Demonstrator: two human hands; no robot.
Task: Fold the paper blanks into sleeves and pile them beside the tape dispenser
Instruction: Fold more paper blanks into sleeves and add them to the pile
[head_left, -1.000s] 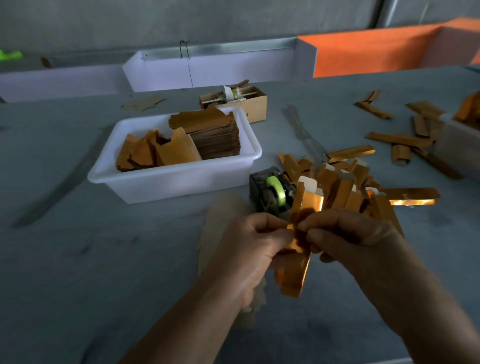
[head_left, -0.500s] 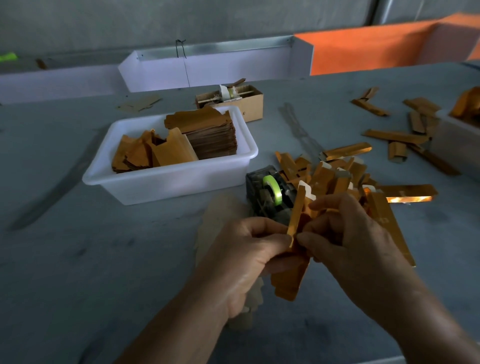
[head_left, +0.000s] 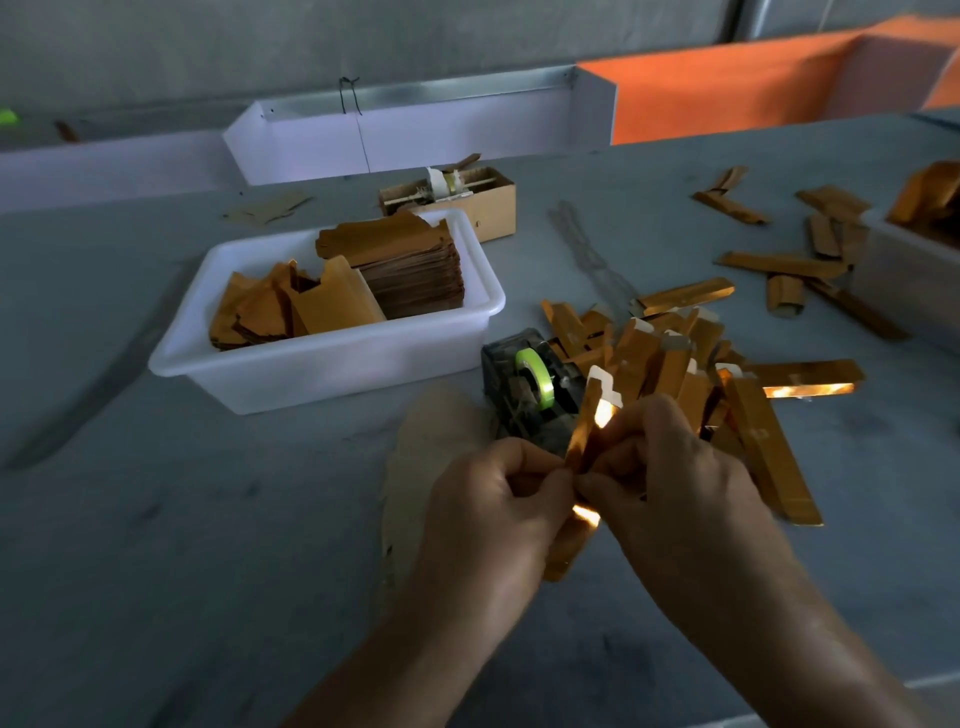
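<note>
A shiny gold paper blank (head_left: 589, 421) stands nearly upright between my hands, folded narrow, its white tab at the top. My left hand (head_left: 491, 512) pinches its left edge and my right hand (head_left: 670, 486) pinches its right edge; the lower end sticks out below my fingers. Just behind it sits the dark tape dispenser (head_left: 530, 387) with a green roll. A pile of folded gold sleeves (head_left: 691, 364) lies to the dispenser's right. A white tub (head_left: 332, 364) at the left holds a stack of flat blanks (head_left: 410, 265).
A small cardboard box (head_left: 488, 205) with another tape roll stands behind the tub. More gold sleeves (head_left: 789, 265) lie scattered at the far right beside a second tub (head_left: 909, 280). A pale sheet (head_left: 431, 447) lies on the grey table under my left hand.
The blank has been squeezed narrower and turned edge-on. Both hands have closed in on it and lifted it slightly toward the dispenser.
</note>
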